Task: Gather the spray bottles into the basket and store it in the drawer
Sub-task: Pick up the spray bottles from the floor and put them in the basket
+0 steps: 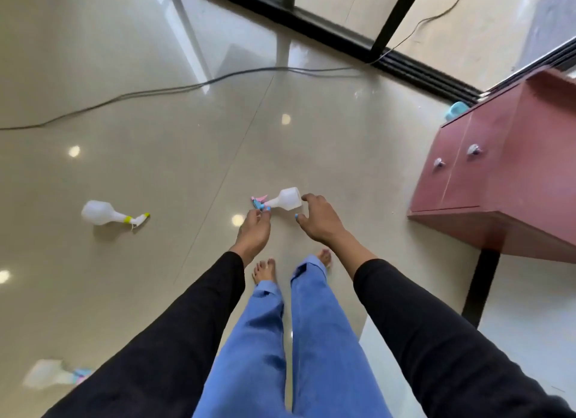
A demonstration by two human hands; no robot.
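A glossy beige tiled floor [156, 168] is seen from above, crossed by a dark cable [174, 88] and bordered at the top by a black sliding-door track [414, 65]. At the right a red cabinet [511, 180] with two small metal knobs is raised on a dark leg, and something light blue [456, 109] shows just behind its far corner.

Three white spray bottles lie on their sides on the floor. The nearest, a spray bottle with a pink and blue nozzle [285, 199], lies between the two outstretched hands. The left hand [254, 230] is held with its fingers drawn loosely together, the fingertips at the nozzle; whether they touch it cannot be told. The right hand [319, 219] is spread open, its grip curved beside the bottle's base and closed on nothing.

A bottle with a yellow nozzle [107, 216] lies well apart to the left, and a blurred third bottle [51, 374] lies at the lower left.
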